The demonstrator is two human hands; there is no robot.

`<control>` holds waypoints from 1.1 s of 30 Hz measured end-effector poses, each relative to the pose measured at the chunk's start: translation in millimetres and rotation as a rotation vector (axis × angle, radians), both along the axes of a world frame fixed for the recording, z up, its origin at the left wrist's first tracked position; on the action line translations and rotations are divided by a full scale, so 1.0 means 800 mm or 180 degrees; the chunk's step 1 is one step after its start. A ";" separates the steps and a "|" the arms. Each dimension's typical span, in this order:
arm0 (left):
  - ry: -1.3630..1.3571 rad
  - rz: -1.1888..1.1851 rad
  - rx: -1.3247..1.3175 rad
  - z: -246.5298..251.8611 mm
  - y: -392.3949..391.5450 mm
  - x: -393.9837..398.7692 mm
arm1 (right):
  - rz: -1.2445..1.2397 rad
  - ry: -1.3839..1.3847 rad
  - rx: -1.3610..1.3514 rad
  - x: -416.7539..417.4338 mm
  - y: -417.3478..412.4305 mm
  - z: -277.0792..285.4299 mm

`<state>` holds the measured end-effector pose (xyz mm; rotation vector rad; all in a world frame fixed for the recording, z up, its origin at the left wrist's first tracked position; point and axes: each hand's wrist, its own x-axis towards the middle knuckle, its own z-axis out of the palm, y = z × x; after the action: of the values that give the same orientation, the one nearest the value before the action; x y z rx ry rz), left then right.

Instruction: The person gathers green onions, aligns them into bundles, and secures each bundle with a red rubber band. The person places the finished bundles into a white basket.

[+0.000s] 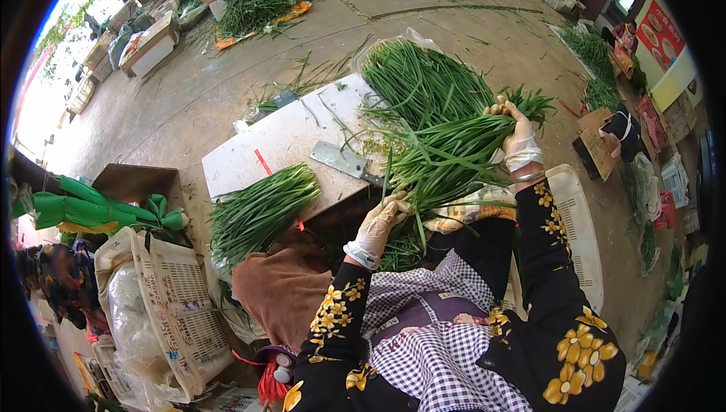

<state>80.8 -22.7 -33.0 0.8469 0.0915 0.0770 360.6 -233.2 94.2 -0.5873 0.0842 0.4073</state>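
Observation:
My right hand (513, 128), in a pale glove, grips a loose bunch of long green leafy stalks (454, 142), likely Chinese chives, near its right end. My left hand (387, 216), also gloved, pinches leaves that hang from the lower side of this bunch. Left of the bunch, a cleaver (339, 158) with a dark handle lies flat on a white board (283, 140). Another bundle of chives (264, 208) rests on the board's lower left edge, a red tie beneath it. A large pile of chives (425, 83) lies beyond my hands.
A white plastic crate (190, 315) with clear bags stands at lower left. Another pale crate (578, 236) is beside my right arm. A brown cloth (278, 293) lies near my left forearm. Loose greens (255, 12) are heaped on the floor beyond; other people sit farther off.

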 end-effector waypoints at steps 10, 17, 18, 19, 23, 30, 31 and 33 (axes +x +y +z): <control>0.0232 -0.0798 0.1093 -0.074 0.031 -0.071 | 0.0183 -0.0607 -0.0048 -0.019 -0.041 0.031; 0.0247 0.0280 0.1510 0.006 0.024 -0.083 | 0.0504 -0.0858 -0.0024 -0.045 -0.039 0.043; 0.0208 0.0458 0.1312 0.009 0.020 -0.075 | 0.0548 -0.0894 -0.0043 -0.050 -0.036 0.045; 0.0161 0.0590 0.1221 0.021 0.017 -0.068 | 0.0598 -0.0865 -0.0027 -0.054 -0.031 0.045; -0.0011 0.0635 0.1245 0.017 0.005 -0.040 | 0.0710 -0.0739 -0.0008 -0.075 -0.010 0.046; -0.0104 0.1051 0.0837 0.008 -0.011 -0.033 | 0.0826 -0.0833 -0.0091 -0.091 -0.007 0.050; -0.0096 0.1092 0.0894 0.002 -0.008 -0.037 | 0.0888 -0.0915 -0.0084 -0.089 -0.010 0.051; -0.0346 0.1095 0.1606 -0.014 0.007 -0.045 | 0.1044 -0.1087 -0.0006 -0.087 -0.017 0.058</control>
<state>44.7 -16.8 -43.9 1.3222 0.1173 0.4845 290.9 -247.0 140.6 -0.6671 -0.3429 0.6183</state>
